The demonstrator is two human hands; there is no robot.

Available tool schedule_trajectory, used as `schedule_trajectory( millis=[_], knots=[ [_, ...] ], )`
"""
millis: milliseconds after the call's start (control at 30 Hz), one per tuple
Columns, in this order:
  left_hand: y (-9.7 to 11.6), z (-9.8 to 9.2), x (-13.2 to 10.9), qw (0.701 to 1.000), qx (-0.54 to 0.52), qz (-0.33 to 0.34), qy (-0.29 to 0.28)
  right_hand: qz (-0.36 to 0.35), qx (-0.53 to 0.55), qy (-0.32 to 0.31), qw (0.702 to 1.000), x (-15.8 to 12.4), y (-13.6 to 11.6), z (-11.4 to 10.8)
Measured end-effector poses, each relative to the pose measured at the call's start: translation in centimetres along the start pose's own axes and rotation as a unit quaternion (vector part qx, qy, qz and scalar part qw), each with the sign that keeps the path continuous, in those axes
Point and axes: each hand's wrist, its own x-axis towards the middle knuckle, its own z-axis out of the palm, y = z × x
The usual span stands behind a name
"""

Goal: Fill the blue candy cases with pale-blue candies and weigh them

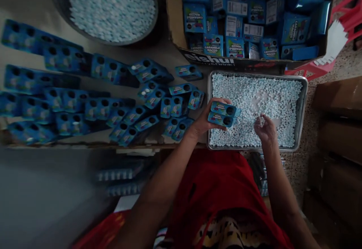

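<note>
Currently, the left hand (206, 120) is holding two blue boxes (220, 118) over the tray (254, 149); the right hand (266, 129) is hovering at the pellets (240, 86), its grip's closure indeterminable; work is looking unfinished, other boxes (176, 107) standing on the table (31, 3)

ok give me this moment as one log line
left hand: holding two caramelo macizo boxes at left edge of metal tray | right hand: curled over pale-blue candies, contact unclear | beyond tray: cardboard carton

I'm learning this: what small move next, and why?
Probably move the right hand toward the two blue rectangular boxes: the left hand holds them, dark round openings showing, and the right fingers curl over small pale-blue pellets in the metal tray.
</note>
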Motion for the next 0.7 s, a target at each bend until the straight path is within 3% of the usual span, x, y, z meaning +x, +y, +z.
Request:
schedule_trajectory(
  millis=[167,300,400,500,600,700],
  knots=[
    [-0.6,-0.2,-0.9,0.997,0.071,0.027,0.019,0.023,0.046,-0.017,0.999,-1.3,0.3,2.7],
    [-0.5,0.7,-1.3,0.986,0.155,-0.002,0.067,-0.097,0.077,-0.073,0.990,-3.6,0.5,6.5],
    [-0.3,1.7,-1.4,0.966,0.234,-0.016,0.105,-0.193,0.007,-0.106,0.975,-4.7,0.7,9.6],
    [-0.3,2.7,-1.5,0.960,0.259,-0.022,0.107,-0.270,-0.095,-0.111,0.952,-4.6,1.6,11.7],
    [-0.5,3.6,-1.4,0.954,0.273,-0.020,0.119,-0.276,-0.178,-0.122,0.937,-3.9,2.9,12.0],
    [-0.8,4.3,-0.9,0.932,0.317,-0.031,0.172,-0.250,-0.222,-0.135,0.933,-3.3,4.2,11.1]
  ],
)
